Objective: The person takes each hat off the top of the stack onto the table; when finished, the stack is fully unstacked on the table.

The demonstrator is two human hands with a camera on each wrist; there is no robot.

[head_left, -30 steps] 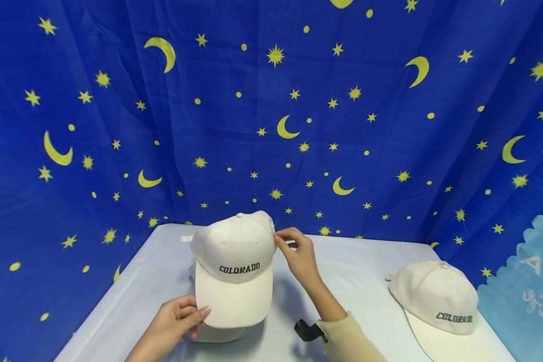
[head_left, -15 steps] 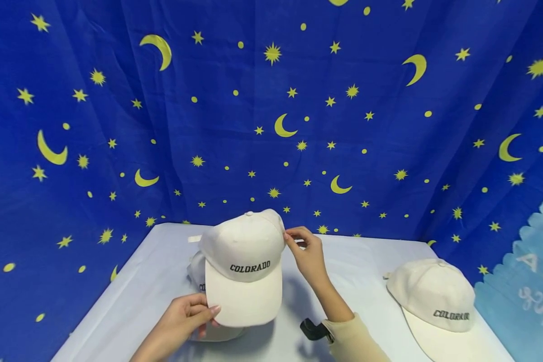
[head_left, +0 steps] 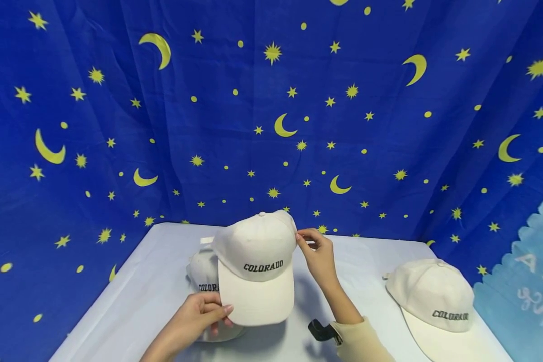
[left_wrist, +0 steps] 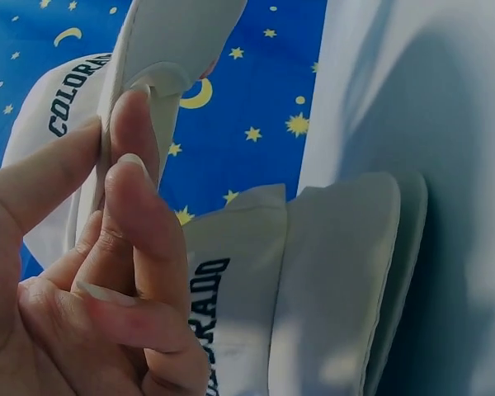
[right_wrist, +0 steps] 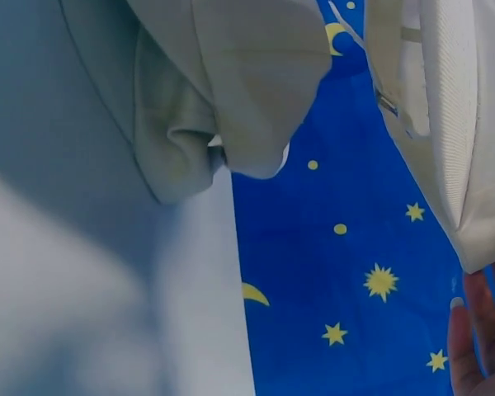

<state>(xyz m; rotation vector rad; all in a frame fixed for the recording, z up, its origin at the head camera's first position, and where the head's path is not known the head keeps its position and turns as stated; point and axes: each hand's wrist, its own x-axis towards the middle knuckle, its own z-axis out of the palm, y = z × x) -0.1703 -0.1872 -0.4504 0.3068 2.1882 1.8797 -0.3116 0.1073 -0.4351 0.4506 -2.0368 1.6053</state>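
Note:
A white baseball cap (head_left: 253,246) lettered COLORADO is held up over the table, its brim pointing down toward me. My left hand (head_left: 196,314) pinches the left edge of the brim between thumb and fingers. At the cap's right side, my right hand (head_left: 319,259) pinches the lower edge of the crown. Beneath and behind it, partly covered, sit stacked white caps (head_left: 203,271); two brims (left_wrist: 338,272) overlap in the left wrist view. The right wrist view catches the held cap's inside band (right_wrist: 450,124), and a few of my right fingertips (right_wrist: 462,338) at its edge.
Another white COLORADO cap (head_left: 430,289) rests at the table's right side. A white cloth covers the table (head_left: 362,271). Behind hangs a blue curtain (head_left: 235,120) with yellow moons and stars; a light blue scalloped panel (head_left: 520,286) stands at the right.
Both hands have carried the held cap to the right, away from the stack. More of the stacked caps and their lettering now shows on the left. The grips look the same.

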